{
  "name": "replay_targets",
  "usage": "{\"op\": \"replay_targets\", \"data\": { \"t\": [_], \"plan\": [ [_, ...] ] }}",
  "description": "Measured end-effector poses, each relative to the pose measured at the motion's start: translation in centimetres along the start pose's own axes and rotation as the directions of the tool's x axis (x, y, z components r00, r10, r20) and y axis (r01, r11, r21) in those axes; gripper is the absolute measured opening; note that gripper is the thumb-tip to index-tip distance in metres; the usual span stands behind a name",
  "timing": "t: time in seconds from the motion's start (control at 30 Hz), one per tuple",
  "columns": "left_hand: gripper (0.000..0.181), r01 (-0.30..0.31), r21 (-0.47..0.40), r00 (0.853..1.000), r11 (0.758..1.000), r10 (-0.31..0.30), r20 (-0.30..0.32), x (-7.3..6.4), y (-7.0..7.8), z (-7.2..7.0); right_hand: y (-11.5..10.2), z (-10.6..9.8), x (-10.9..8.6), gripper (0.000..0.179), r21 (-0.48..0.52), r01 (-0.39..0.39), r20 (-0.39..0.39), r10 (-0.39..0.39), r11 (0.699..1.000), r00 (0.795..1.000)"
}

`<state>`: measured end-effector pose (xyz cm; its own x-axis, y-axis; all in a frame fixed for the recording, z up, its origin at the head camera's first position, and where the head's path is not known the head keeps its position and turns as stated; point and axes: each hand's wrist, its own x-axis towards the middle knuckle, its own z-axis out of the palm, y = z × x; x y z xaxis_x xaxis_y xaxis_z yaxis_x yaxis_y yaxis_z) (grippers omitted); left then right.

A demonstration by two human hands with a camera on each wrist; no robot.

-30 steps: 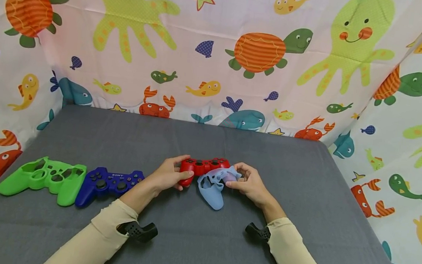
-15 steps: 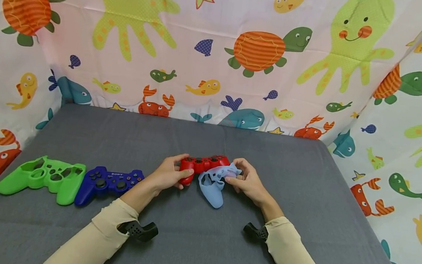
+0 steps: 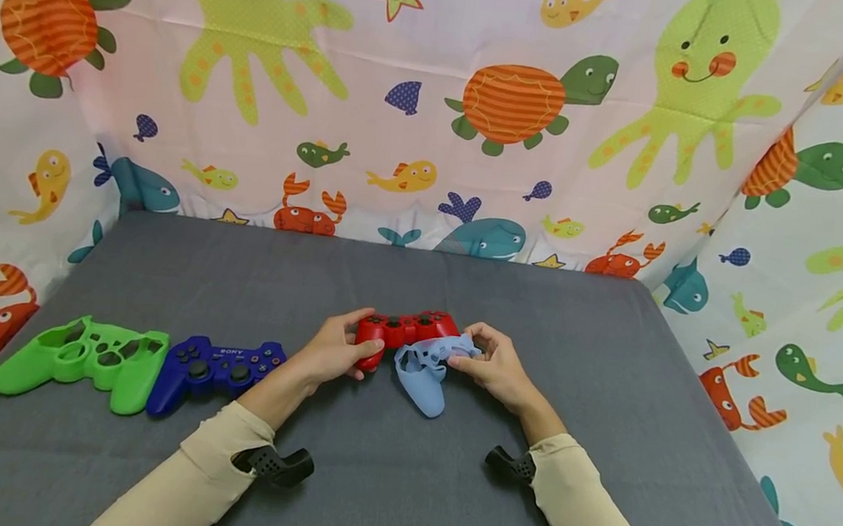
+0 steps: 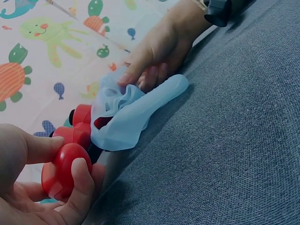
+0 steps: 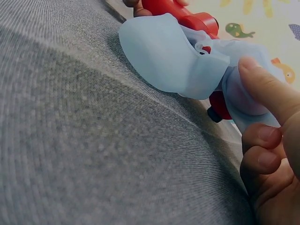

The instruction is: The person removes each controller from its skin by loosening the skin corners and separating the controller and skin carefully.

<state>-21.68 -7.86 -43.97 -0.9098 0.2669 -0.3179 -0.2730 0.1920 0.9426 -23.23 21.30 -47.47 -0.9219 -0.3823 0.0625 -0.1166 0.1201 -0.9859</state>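
Note:
A red game controller (image 3: pixel 407 325) is gripped at its left handle by my left hand (image 3: pixel 333 345), thumb on top and fingers beneath. Over its right end sits a light blue silicone controller cover (image 3: pixel 422 380), crumpled there, its other handle pocket hanging loose toward me. My right hand (image 3: pixel 495 368) pinches the cover around the controller's right handle, which the blue skin hides. In the right wrist view the thumb presses on the stretched cover (image 5: pixel 164 56). The left wrist view shows the red handle (image 4: pixel 65 171) bare between thumb and fingers.
To the left on the grey cloth-covered table (image 3: pixel 386 494) lie a blue Sony controller (image 3: pixel 217 366) and a bright green silicone cover (image 3: pixel 85 359), side by side. A curtain (image 3: pixel 424 63) printed with sea animals stands behind the table and along both sides.
The right hand has shifted its thumb and fingers slightly on the light blue cover, which now lies lower on the controller's right end. The left hand keeps its grip.

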Motion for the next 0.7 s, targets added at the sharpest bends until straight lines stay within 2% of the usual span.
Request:
{"op": "replay_targets", "data": {
  "t": [0.17,0.33,0.53,0.7],
  "plan": [
    [0.067,-0.004,0.007,1.000,1.000,0.004,-0.012,0.04,-0.10,0.24,0.07,-0.02,-0.12,0.028,-0.016,0.020,-0.013,-0.021,1.000,1.000],
    [0.069,-0.022,0.026,1.000,0.999,0.022,0.002,-0.04,-0.09,0.53,-0.06,-0.19,-0.29,0.034,-0.028,0.033,-0.021,-0.033,0.999,0.999],
    [0.068,-0.036,0.036,0.999,0.999,0.036,0.004,-0.19,-0.12,0.16,-0.03,-0.21,-0.16,0.030,-0.035,0.011,0.003,-0.011,0.999,1.000],
    [0.068,-0.031,0.036,0.999,0.999,0.030,0.011,-0.27,-0.20,0.04,0.32,-0.16,-0.23,0.024,0.000,0.019,0.007,-0.019,1.000,1.000]
  ]
}}
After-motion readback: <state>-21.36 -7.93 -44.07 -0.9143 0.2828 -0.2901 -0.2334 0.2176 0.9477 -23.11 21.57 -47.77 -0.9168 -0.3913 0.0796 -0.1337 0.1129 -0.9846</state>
